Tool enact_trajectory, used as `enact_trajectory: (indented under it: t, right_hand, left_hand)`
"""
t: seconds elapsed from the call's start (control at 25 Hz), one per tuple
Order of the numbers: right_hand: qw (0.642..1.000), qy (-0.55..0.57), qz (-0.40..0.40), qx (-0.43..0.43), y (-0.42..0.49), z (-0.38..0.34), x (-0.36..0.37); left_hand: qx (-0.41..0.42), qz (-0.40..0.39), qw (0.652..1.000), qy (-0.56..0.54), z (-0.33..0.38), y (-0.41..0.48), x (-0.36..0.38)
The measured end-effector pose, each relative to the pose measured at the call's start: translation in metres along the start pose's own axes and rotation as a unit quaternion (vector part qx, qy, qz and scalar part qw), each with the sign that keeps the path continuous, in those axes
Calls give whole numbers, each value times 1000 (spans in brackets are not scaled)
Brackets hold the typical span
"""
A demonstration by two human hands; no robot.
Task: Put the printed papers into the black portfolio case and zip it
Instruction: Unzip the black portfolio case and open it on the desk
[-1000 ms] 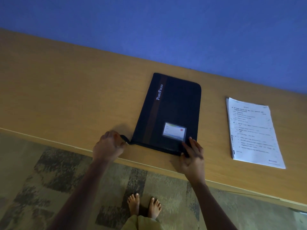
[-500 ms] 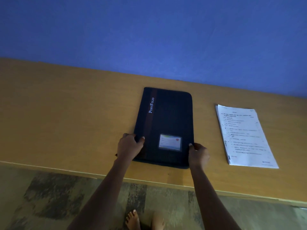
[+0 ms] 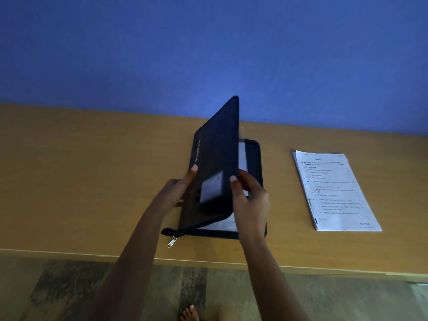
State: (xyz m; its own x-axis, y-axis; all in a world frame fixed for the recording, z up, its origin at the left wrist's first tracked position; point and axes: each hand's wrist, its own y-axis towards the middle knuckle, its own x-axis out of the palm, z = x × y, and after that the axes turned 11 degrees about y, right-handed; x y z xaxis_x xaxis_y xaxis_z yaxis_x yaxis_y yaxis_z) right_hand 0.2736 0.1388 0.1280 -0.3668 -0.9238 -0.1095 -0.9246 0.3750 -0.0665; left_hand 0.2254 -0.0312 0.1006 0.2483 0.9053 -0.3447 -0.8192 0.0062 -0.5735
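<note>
The black portfolio case (image 3: 216,144) lies on the wooden table (image 3: 92,181) with its front cover lifted steeply, hinged on the left. My left hand (image 3: 179,188) holds the cover's left side, fingers on the outer face. My right hand (image 3: 249,198) grips the cover's free right edge. Clear plastic sleeves show inside the case. A silver zipper pull (image 3: 171,242) hangs at the near left corner. The printed papers (image 3: 335,191), a white stack with text, lie flat to the right, apart from the case.
A blue wall (image 3: 208,54) rises behind the table. The table's front edge (image 3: 69,253) runs across the lower view, with patterned floor (image 3: 69,293) and my bare foot (image 3: 190,313) below it.
The case lay shut and flat before. Both hands have moved from its near corners onto the cover and swung it up and leftward, exposing the inside. The camera view tilted upward.
</note>
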Motion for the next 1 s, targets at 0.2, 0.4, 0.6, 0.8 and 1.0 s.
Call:
enact_trajectory:
  t: [0.2,0.4,0.6,0.8,1.0]
  right_hand:
    - [996,46,-80,-4,-29,-14,53]
    - [985,43,-162,-52,-46,-14,98]
    - [967,1,-245,-66,-48,0,126]
    - [959,-55,-271,-54,-45,33,138]
    - [951,-119,-283,-32,-28,71,149]
  left_hand:
    - [70,-7,997,-33,24,-25,-39]
    - [111,6,993,-41,26,-37,-67]
    - [68,89,990,-82,7,-35,-95]
    - [27,163,977,-136,-29,-23,-137]
    - [-63,225,964,-124,-86,9,-175]
